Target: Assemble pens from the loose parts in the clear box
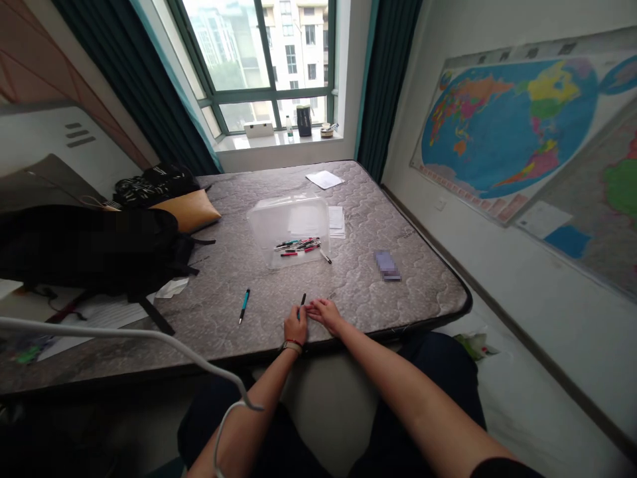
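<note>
My left hand (pixel 296 325) is closed around a dark pen (pixel 303 299) near the mattress's front edge, its tip end pointing away from me. Right beside it, my right hand (pixel 326 315) has its fingers stretched out toward the left hand, and they seem to touch it. I see nothing held in the right hand. To the left lies a teal and black pen (pixel 244 306) by itself. Beyond my hands a clear plastic box (pixel 259 229) lies with several pens (pixel 301 245) in it. A white pen with a dark end (pixel 325 256) lies at the box's front right corner.
A pixelated phone-like object (pixel 387 265) lies on the patterned mattress (pixel 423 285). White papers (pixel 337 221) lie beside the box, another sheet (pixel 324 179) farther back. A black backpack (pixel 89 245) and tan pouch (pixel 188 210) are at left. A white cable (pixel 189 355) crosses the lower left.
</note>
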Motion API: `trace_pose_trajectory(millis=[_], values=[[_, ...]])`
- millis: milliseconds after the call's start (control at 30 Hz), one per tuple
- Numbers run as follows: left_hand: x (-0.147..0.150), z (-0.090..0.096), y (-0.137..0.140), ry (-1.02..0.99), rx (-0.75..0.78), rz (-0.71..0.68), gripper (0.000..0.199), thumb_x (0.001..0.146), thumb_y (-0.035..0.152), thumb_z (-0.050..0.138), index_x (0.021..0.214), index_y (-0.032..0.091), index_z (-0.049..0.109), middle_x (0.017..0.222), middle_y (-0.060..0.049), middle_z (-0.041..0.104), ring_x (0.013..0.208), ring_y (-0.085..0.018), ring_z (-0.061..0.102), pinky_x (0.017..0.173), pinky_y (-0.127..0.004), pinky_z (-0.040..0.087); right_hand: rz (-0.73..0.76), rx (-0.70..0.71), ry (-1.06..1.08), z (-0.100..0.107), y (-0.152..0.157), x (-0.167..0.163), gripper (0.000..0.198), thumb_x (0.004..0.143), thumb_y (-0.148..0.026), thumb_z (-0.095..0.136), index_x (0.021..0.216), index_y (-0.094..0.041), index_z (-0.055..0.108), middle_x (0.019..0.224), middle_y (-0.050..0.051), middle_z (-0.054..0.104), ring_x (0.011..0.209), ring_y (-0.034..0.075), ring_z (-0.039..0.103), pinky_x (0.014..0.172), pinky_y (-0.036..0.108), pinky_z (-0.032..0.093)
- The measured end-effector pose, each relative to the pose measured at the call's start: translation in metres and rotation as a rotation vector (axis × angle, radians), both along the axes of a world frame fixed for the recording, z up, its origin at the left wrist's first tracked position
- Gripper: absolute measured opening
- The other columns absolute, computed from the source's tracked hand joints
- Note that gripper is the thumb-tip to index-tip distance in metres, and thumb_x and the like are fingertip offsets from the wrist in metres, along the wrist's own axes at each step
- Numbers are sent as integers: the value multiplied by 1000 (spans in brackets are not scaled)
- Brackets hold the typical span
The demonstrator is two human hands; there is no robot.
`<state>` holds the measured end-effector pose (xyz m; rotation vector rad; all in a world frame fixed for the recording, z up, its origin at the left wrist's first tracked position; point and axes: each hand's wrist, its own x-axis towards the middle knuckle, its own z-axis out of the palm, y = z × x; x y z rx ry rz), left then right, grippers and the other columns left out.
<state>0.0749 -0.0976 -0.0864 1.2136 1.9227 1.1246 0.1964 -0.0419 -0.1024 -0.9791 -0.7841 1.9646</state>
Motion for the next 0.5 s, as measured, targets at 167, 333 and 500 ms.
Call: trace_pose_trajectory(millis=[167,333,500], values=[[-43,6,-6,367,-90,-111,26,92,42,45,99,22,59,79,-6,67,75,-20,63,63,-25,33,161,167,-333,8,-9,13,25,80,-41,64,78,-17,58,79,6,71,78,19,68,73,30,51],[-84,2,-3,731,-207,-353,29,96,41,36,98,23,59,87,-6,70,78,-19,65,64,-26,36,539,821,-949,43,39,24,15,83,-29,61,79,-16,69,75,3,70,71,16,62,69,25,43],[-85,-7,-3,763,-150,-352,29,96,37,33,92,22,58,88,-5,70,77,-19,65,61,-27,36,499,1036,-1280,85,154,-5,20,89,-26,54,88,-15,71,85,6,72,77,16,62,70,23,40]])
